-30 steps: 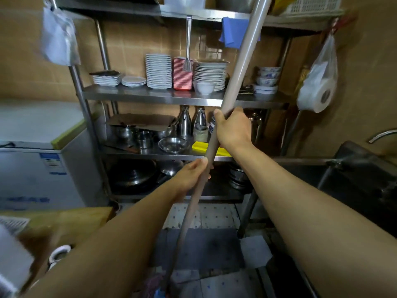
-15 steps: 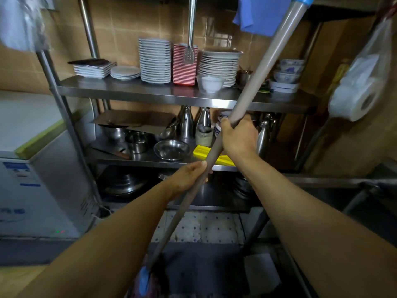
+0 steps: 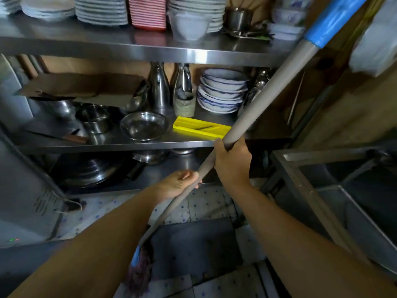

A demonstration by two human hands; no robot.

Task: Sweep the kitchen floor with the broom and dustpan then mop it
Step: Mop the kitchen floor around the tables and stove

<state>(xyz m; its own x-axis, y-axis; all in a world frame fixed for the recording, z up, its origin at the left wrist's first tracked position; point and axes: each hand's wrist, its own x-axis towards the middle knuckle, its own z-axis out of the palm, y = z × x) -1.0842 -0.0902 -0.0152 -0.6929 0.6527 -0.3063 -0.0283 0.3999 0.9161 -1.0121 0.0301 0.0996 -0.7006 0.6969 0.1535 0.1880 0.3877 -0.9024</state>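
Nearest to us, the mop head (image 3: 138, 274) rests on the tiled floor (image 3: 206, 207), beside a dark mat (image 3: 193, 246). We observe the mop handle (image 3: 266, 91) rising on a slant from lower left to upper right, ending in a blue grip (image 3: 330, 20). The left hand (image 3: 177, 186) holds the handle low down, fingers curled round it. The right hand (image 3: 233, 162) grips it higher up, fingers fully wrapped. Beyond the hands stands a steel rack (image 3: 150, 54). Its middle shelf carries a yellow tray (image 3: 199, 127), a steel bowl (image 3: 144, 125) and stacked blue-rimmed dishes (image 3: 221, 91). Its upper shelf carries stacked white plates (image 3: 101, 9). A steel sink (image 3: 343, 190) stands to the right.
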